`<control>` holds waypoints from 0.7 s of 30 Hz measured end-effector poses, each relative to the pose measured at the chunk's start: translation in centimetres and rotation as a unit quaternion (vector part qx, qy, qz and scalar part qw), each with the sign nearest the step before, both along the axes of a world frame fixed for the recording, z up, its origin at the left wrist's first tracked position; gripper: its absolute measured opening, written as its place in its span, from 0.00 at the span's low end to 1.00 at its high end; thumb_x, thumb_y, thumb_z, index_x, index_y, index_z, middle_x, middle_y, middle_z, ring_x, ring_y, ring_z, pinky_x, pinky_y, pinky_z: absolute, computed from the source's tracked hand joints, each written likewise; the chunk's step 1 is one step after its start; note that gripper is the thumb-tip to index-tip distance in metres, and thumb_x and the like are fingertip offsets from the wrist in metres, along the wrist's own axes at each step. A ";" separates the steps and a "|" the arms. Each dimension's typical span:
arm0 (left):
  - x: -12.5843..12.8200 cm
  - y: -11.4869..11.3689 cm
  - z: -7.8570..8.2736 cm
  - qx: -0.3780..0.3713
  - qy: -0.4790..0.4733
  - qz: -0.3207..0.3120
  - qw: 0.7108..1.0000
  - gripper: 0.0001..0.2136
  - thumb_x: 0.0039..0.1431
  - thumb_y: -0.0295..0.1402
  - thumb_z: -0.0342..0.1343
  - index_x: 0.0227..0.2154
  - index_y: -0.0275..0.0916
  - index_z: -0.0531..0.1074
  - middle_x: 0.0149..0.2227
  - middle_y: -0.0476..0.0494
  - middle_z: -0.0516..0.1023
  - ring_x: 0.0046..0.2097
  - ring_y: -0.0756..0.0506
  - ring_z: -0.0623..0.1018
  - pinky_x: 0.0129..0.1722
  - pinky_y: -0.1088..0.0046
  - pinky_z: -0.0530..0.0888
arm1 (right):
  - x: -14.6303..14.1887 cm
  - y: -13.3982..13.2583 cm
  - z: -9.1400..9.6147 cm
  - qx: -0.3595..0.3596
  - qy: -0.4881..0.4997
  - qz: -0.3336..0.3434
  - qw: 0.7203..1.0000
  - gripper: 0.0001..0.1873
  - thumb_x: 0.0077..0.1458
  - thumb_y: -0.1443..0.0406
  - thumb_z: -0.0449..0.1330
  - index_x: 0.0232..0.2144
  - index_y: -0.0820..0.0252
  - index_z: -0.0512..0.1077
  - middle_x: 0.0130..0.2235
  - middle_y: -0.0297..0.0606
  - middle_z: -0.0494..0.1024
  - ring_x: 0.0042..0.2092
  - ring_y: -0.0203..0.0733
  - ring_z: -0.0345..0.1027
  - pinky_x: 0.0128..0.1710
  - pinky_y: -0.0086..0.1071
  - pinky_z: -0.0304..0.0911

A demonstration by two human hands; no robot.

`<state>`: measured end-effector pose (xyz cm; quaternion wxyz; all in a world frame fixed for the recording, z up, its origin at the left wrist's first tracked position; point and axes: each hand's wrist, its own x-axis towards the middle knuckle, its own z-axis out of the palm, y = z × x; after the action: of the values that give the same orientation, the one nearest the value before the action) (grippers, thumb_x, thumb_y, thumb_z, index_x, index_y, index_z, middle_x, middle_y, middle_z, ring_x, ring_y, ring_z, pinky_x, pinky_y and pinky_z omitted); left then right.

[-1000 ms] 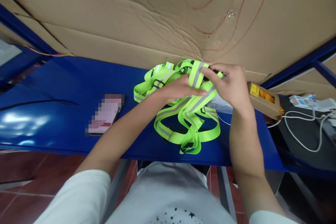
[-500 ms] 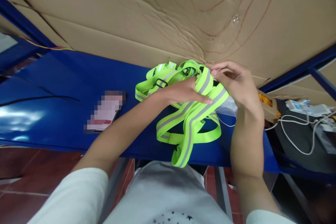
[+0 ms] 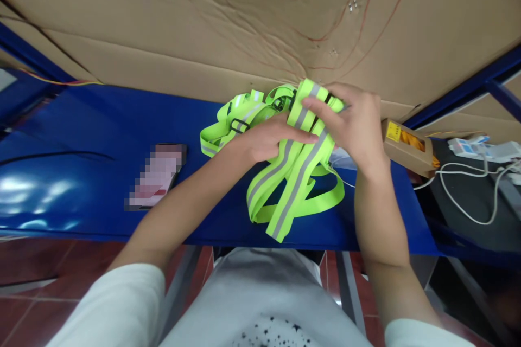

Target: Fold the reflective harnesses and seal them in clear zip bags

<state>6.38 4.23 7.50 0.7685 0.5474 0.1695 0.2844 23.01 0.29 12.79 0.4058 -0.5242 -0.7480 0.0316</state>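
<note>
Neon-yellow reflective straps (image 3: 299, 187) with grey stripes, apparently a safety harness, lie bunched over the blue table and partly lifted. My left hand (image 3: 273, 136) is closed on the strap bands, its index finger laid across them. At the upper fold, my right hand (image 3: 350, 119) pinches the bands with the thumb on top; its other fingers are hidden behind. A black buckle (image 3: 239, 126) shows on the looser bunch to the left. Part of a clear plastic bag (image 3: 343, 159) peeks out below my right hand.
A phone (image 3: 157, 176) lies on the blue table (image 3: 81, 135) at left, near a black cable (image 3: 57, 156). Cardboard (image 3: 142, 38) stands along the back. At right are an open carton (image 3: 409, 146) and white cables (image 3: 464, 211) on a dark surface.
My right hand has brought its thumb over the front of the bands and grips them. The upper fold is raised and flattened, and the hanging strap end is straighter. The view has shifted slightly.
</note>
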 end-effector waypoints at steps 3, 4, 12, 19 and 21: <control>-0.4 -0.9 1.2 0.051 0.032 -0.046 0.997 0.16 0.54 0.40 0.71 0.41 0.38 0.81 0.43 0.39 0.85 0.49 0.32 0.84 0.52 0.49 0.79 | -0.3 -0.6 0.5 -0.028 0.074 -0.022 0.997 0.26 0.64 0.46 0.62 0.22 0.57 0.73 0.20 0.32 0.67 0.23 0.36 0.62 0.25 0.34 0.56; -0.6 -1.1 1.6 0.072 0.045 -0.054 0.995 0.16 0.55 0.41 0.71 0.43 0.38 0.81 0.43 0.38 0.85 0.49 0.32 0.84 0.52 0.50 0.79 | -0.4 -0.7 0.7 -0.048 0.103 -0.016 0.993 0.28 0.64 0.45 0.61 0.20 0.57 0.72 0.18 0.32 0.66 0.21 0.35 0.60 0.22 0.33 0.52; -0.8 -1.2 2.1 0.230 0.100 -0.073 0.965 0.10 0.56 0.37 0.67 0.39 0.39 0.82 0.42 0.42 0.86 0.47 0.36 0.84 0.51 0.59 0.79 | 1.2 -0.2 0.9 -0.115 0.286 0.047 0.950 0.23 0.61 0.46 0.64 0.31 0.59 0.78 0.26 0.34 0.77 0.25 0.35 0.67 0.22 0.29 0.59; -1.3 -1.0 1.9 0.251 0.091 -0.054 0.962 0.08 0.60 0.37 0.65 0.38 0.40 0.82 0.41 0.42 0.86 0.46 0.37 0.85 0.51 0.58 0.80 | 1.8 0.8 -0.6 -0.134 0.172 0.085 0.972 0.19 0.63 0.47 0.63 0.34 0.56 0.77 0.34 0.33 0.80 0.33 0.37 0.72 0.31 0.30 0.64; -1.7 -0.8 2.2 0.246 0.094 -0.046 0.964 0.09 0.61 0.38 0.64 0.40 0.40 0.82 0.42 0.41 0.86 0.45 0.37 0.85 0.49 0.58 0.81 | 1.5 0.4 -0.3 -0.132 0.128 0.113 0.976 0.22 0.66 0.45 0.58 0.35 0.55 0.79 0.36 0.34 0.81 0.37 0.41 0.74 0.34 0.33 0.68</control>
<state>4.69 3.38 9.70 0.6031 0.7510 0.1408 0.2289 24.50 0.70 12.49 0.4188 -0.4767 -0.7338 0.2428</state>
